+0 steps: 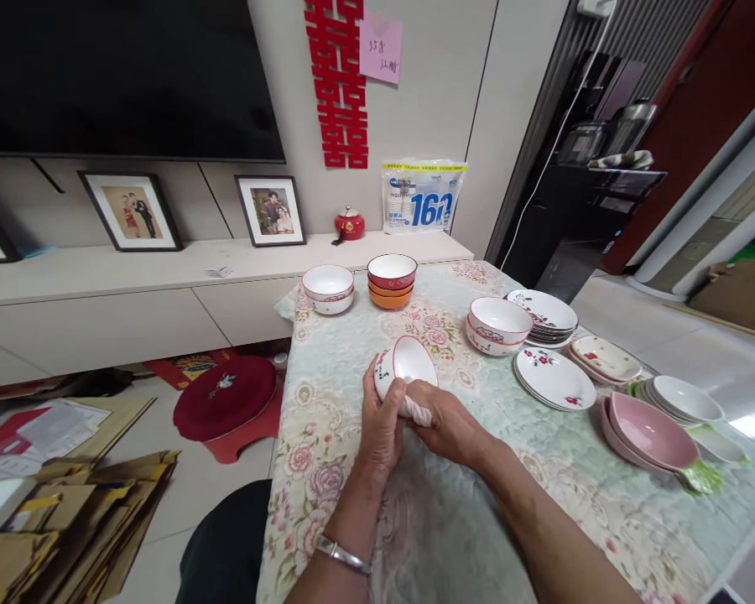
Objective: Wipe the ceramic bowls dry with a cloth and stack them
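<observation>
The left hand (382, 411) pinches the rim of a white bowl (415, 362) (red-edged, tilted) above the flowered tablecloth (327, 470). The right hand (444, 419) presses a white cloth (417, 411) against the bowl's near side.

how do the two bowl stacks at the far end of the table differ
The left stack shows two bowls, while the right stack shows at least three. The left stack is white outside, whereas the right stack is red on top and orange below. The left stack's top rim is reddish, the right stack's dark. Both sit upright with white insides on top.
</observation>
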A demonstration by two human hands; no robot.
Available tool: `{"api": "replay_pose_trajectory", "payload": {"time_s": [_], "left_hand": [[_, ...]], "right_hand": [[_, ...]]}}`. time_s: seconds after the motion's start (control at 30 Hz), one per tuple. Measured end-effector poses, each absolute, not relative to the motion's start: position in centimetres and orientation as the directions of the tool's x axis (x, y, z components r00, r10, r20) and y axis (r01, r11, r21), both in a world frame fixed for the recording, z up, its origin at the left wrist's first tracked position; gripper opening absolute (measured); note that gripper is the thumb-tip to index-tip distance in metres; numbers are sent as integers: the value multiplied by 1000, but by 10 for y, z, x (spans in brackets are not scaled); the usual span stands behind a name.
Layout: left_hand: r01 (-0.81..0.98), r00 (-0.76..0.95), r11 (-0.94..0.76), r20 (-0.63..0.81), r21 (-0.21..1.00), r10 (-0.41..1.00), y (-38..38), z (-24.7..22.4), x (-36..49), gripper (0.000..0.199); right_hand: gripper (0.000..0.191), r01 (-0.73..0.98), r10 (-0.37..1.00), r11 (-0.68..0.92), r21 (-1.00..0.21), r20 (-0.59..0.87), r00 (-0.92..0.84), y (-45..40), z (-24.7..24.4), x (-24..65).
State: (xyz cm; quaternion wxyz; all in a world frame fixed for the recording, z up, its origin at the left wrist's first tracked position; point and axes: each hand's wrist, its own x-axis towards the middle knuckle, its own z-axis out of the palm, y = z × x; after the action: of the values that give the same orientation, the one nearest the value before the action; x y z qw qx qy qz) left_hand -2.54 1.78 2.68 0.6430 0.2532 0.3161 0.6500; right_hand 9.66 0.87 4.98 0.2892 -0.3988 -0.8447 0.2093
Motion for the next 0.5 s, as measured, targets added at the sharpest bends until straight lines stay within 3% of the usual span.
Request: {"api": "replay_pose_trajectory", "payload": {"time_s": [0.1, 0.17, 0.3, 0.4, 0.5], "left_hand": [[-694, -20, 42, -77, 719, 997, 17, 28, -26, 77], [-699, -14, 45, -75, 714, 997, 17, 27, -25, 78], [-660, -15, 45, -74, 749, 997, 16, 25, -24, 87], [-641, -33, 19, -52, 767, 998, 16, 26, -23, 90], [-649, -52, -1, -43, 760, 998, 16, 28, -23, 88]], "right_hand": [[19, 630, 773, 633, -449, 331, -541, 12, 47, 104], [19, 651, 786, 618, -441, 344, -514, 12, 44, 105], [11, 559, 865, 499, -662, 341, -368, 7, 39, 96], [20, 353, 935, 346, -869, 291, -200, 4, 39, 88], [21, 201, 944, 294, -934, 251, -214, 3, 43, 87]]}}
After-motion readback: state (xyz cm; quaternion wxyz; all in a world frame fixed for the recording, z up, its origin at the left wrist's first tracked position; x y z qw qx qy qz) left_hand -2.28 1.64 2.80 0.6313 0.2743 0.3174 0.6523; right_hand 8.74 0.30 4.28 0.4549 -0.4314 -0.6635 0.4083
